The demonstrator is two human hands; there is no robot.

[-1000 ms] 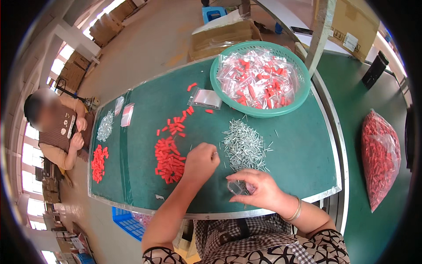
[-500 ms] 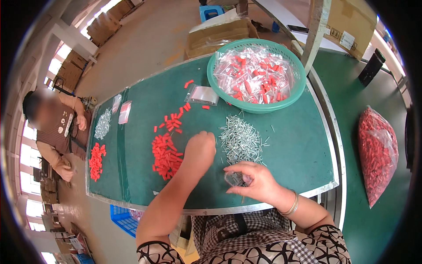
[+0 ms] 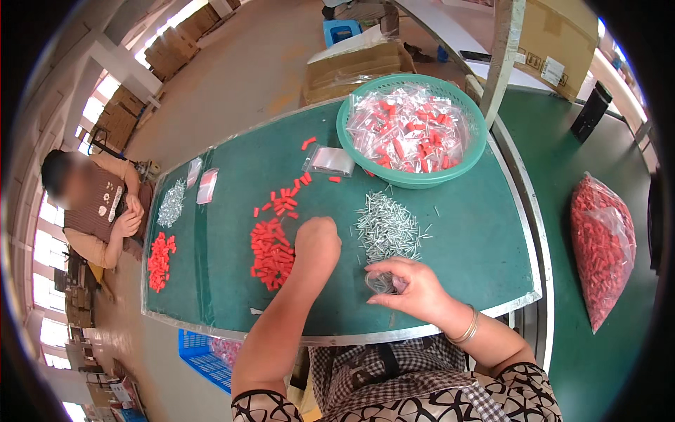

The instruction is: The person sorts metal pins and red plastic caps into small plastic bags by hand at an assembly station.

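My left hand [image 3: 318, 246] is closed above the green table, between a pile of red plastic plugs [image 3: 271, 257] and a heap of silver screws [image 3: 387, 225]. Its fingertips are hidden, so what it may hold does not show. Just below the screws, my right hand [image 3: 415, 290] grips a small clear plastic bag [image 3: 380, 283] between thumb and fingers. A stack of clear zip bags [image 3: 332, 161] lies farther back, with a few loose red plugs around it.
A green basket [image 3: 355, 165] full of filled bags stands at the back. To the right, a large bag of red plugs [image 3: 602, 239] lies on another table. A co-worker [image 3: 105, 211] sits at the left, near smaller piles of screws [image 3: 171, 204] and plugs [image 3: 160, 261].
My left hand has shifted slightly away from the screws, toward the red plugs. My right hand still grips the bag in nearly the same place. The co-worker's hands have come together.
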